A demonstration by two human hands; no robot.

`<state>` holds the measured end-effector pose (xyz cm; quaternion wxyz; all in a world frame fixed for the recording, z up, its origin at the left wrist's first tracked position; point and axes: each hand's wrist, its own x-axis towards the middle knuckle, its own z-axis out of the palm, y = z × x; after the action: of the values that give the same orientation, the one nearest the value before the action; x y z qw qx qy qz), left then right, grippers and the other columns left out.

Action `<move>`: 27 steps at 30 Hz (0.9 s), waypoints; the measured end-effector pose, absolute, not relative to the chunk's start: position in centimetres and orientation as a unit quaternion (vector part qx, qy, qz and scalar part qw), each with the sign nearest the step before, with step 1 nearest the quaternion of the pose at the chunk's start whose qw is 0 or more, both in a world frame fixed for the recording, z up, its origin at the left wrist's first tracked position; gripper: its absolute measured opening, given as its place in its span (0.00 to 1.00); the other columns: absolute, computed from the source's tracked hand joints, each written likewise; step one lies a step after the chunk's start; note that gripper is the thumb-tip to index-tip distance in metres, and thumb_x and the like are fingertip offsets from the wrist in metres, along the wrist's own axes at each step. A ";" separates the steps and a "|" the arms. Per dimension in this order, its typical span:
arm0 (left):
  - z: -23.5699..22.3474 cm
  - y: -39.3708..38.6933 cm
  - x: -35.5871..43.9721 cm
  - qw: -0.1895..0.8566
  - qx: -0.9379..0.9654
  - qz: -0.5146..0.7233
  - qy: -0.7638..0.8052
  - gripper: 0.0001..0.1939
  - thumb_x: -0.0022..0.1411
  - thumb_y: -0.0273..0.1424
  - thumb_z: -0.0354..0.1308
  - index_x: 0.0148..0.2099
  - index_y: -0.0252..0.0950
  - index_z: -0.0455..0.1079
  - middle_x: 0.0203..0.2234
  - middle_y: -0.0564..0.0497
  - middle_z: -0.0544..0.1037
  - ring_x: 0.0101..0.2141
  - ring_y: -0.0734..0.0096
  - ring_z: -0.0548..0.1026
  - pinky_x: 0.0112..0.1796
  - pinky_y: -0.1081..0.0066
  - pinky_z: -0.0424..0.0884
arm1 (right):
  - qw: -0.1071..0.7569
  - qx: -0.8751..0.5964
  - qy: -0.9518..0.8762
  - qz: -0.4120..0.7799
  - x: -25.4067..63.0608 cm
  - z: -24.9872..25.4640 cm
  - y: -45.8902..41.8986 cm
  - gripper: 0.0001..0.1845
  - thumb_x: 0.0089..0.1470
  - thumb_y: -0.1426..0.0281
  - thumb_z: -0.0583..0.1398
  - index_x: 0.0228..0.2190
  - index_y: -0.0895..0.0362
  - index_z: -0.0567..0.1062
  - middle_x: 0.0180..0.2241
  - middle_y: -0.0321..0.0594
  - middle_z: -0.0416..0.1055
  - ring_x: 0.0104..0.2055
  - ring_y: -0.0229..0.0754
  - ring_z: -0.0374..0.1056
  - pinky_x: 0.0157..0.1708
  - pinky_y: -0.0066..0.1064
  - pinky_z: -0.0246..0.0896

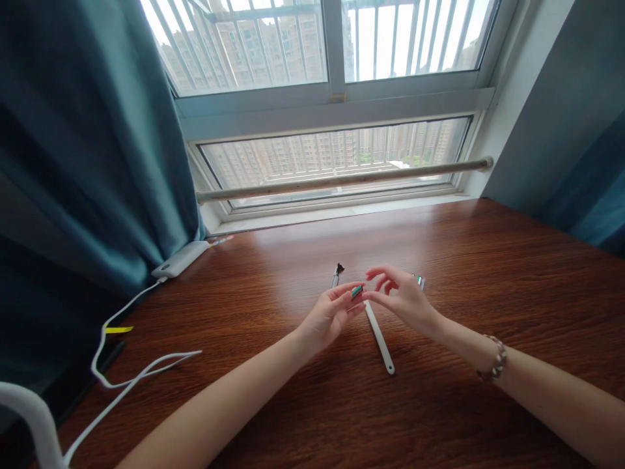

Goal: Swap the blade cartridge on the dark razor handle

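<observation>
L hand (332, 316) is clamped on a small green-and-dark oblong piece (357, 291), held up over the middle of the table, approx. midway betw. its L and R edges; R hand (403, 296) is just beside it, thumb and fingertips apart, nothing seen betw. them; can't tell if the thumb touches the piece. Progress, my guess: partway. Piece is off the table and in the fingers; handling it isn't finished, and the flat white plastic strip w/ a hole in its end (379, 339) lies unheld, hole toward the near edge. Thin silvery rod w/ dark tip (336, 273) lies beyond L hand, tip toward the far edge; whether it joins the strip is hidden. Surface: glossy red-brown wood-grain table (488, 280), far edge at the window (336, 156). Long white box w/ cable (180, 259) nr far-L corner, by a blue curtain (97, 117).
</observation>
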<state>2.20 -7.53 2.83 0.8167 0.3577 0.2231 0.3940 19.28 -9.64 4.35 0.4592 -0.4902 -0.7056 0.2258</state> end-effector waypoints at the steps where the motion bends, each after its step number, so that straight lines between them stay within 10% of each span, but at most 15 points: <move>1: 2.6 -7.3 2.0 0.813 0.356 0.401 0.225 0.14 0.50 0.29 0.61 0.41 0.30 0.71 0.38 0.44 0.75 0.39 0.70 0.72 0.44 0.70 0.64 | 0.433 -0.527 -0.697 0.222 19.2 3.9 -9.8 0.13 0.46 0.62 0.60 0.33 0.57 0.69 0.29 0.39 0.71 0.26 0.37 0.65 0.26 0.28 0.59; 9: 0.8 -6.3 1.7 0.813 0.320 0.434 0.221 0.18 0.42 0.30 0.67 0.38 0.33 0.71 0.35 0.48 0.76 0.37 0.72 0.72 0.40 0.72 0.64 | 0.277 -0.598 -0.722 0.211 18.6 0.4 -11.6 0.01 0.43 0.74 0.57 0.24 0.58 0.68 0.21 0.35 0.67 0.23 0.36 0.61 0.25 0.26 0.53; 21: 0.9 -6.1 1.5 0.784 0.366 0.440 0.239 0.17 0.41 0.22 0.65 0.38 0.35 0.71 0.34 0.51 0.76 0.38 0.73 0.72 0.48 0.70 0.60 | 0.351 -0.436 -0.798 0.226 22.5 2.2 -12.6 0.16 0.57 0.72 0.48 0.47 0.57 0.65 0.27 0.37 0.62 0.29 0.35 0.60 0.31 0.26 0.54; 27: 0.5 -6.2 1.4 0.756 0.412 0.450 0.237 0.18 0.41 0.22 0.65 0.38 0.35 0.71 0.35 0.49 0.76 0.39 0.69 0.73 0.48 0.66 0.60 | 0.342 -0.487 -0.737 0.320 23.0 1.4 -12.4 0.16 0.59 0.65 0.45 0.36 0.59 0.69 0.17 0.31 0.54 0.19 0.32 0.51 0.20 0.25 0.47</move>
<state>1.38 -6.23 0.52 0.7561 0.4122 0.2367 0.4498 23.01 -12.40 1.44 0.3425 -0.4874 -0.7365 0.3205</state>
